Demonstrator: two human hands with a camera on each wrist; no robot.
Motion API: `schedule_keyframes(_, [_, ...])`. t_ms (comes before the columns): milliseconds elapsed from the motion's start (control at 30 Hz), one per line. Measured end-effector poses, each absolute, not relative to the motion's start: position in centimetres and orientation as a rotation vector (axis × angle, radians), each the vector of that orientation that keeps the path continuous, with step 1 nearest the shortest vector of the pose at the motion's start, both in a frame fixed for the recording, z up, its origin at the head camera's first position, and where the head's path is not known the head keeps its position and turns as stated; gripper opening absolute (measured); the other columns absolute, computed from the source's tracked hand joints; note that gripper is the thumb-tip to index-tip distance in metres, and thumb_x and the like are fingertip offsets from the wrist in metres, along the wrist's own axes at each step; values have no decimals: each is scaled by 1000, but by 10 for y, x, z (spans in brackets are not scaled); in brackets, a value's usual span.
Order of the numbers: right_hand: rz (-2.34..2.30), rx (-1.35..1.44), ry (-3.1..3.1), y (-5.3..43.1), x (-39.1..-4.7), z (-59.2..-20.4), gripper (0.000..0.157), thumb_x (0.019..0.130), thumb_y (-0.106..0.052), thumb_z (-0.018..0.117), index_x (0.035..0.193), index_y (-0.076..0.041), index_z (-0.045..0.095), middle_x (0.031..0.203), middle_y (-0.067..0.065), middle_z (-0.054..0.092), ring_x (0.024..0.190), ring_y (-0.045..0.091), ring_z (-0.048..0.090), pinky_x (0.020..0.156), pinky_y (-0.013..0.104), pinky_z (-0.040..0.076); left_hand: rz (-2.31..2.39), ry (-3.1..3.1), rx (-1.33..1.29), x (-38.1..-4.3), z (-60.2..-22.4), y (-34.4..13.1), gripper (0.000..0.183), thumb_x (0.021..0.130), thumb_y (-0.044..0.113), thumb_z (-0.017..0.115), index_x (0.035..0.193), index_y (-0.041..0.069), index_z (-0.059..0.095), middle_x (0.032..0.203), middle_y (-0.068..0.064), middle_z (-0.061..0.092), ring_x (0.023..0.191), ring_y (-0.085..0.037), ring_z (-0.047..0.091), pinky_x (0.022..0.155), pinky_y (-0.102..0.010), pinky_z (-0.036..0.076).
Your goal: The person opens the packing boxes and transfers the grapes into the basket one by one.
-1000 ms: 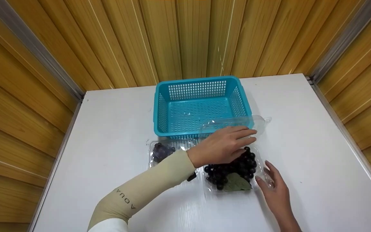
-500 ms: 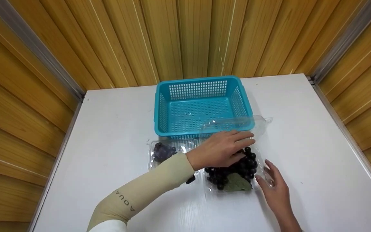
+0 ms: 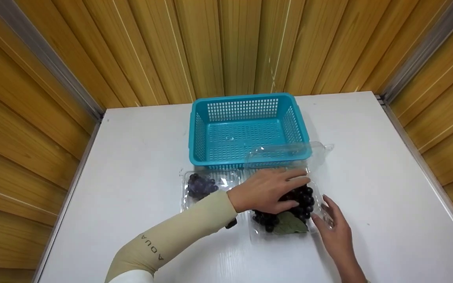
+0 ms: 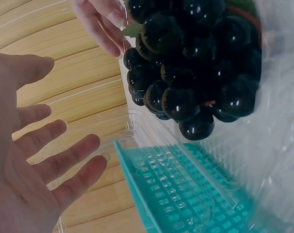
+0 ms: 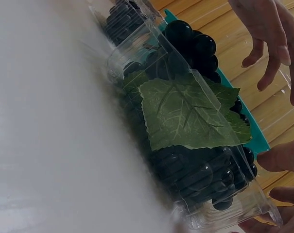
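Note:
A bunch of dark grapes [image 3: 305,200] with a green leaf [image 3: 290,223] lies in an opened clear plastic clamshell box [image 3: 260,234]. Its lid [image 3: 289,148] leans back over the basket's front rim. My left hand [image 3: 269,190] is above the grapes, its fingers spread and loosely bent; in the left wrist view that hand [image 4: 25,165] holds nothing and is apart from the fruit. My right hand [image 3: 336,232] holds the box's right side between thumb and fingers, and the right wrist view shows the thumb [image 5: 280,156] at the rim.
Behind the box stands a turquoise perforated basket [image 3: 246,96]. Left of it, a second clear box [image 3: 185,204] with dark grapes [image 3: 202,186] is partly hidden by my left sleeve [image 3: 179,232]. Wood-patterned walls [image 3: 234,47] enclose the white table [image 3: 144,157].
My left hand has moved toward me and lower in the head view, uncovering more of the lid's hinge side. My right hand and the box stay nearly in place.

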State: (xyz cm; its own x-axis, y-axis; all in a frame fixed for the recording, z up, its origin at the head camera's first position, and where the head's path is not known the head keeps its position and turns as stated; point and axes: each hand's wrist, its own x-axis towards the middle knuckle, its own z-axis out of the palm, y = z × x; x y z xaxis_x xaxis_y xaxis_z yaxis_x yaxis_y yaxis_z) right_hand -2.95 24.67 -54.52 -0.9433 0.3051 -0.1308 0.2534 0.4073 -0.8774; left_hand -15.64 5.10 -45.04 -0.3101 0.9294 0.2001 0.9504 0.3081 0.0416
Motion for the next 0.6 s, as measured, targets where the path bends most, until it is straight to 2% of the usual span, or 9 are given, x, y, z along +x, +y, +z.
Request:
schedule_keyframes(300, [1612, -530, -2582, 247, -31, -547, 65, 89, -33, 57, 144, -21, 25, 147, 5, 33, 132, 24, 37, 103, 43, 35, -136, -2546, -1770, -151, -458, 52, 65, 88, 55, 42, 144, 30, 23, 150, 6, 26, 125, -14, 46, 83, -28, 50])
schedule_keyframes(400, [1622, -533, -2588, 248, -31, -548, 67, 89, -34, 57, 144, -20, 23, 148, 5, 30, 133, 24, 36, 104, 43, 34, -127, -2570, -1779, -150, -460, 52, 66, 88, 56, 43, 145, 29, 22, 151, 6, 24, 126, -15, 45, 85, -30, 50])
schedule_keyframes(600, [1640, -520, -2612, 249, -32, -548, 69, 89, -36, 56, 145, -19, 19, 150, 5, 25, 135, 27, 32, 106, 44, 32, -115, -2604, -1793, -149, -463, 53, 67, 87, 55, 46, 144, 30, 22, 150, 7, 24, 117, -15, 50, 82, -33, 51])
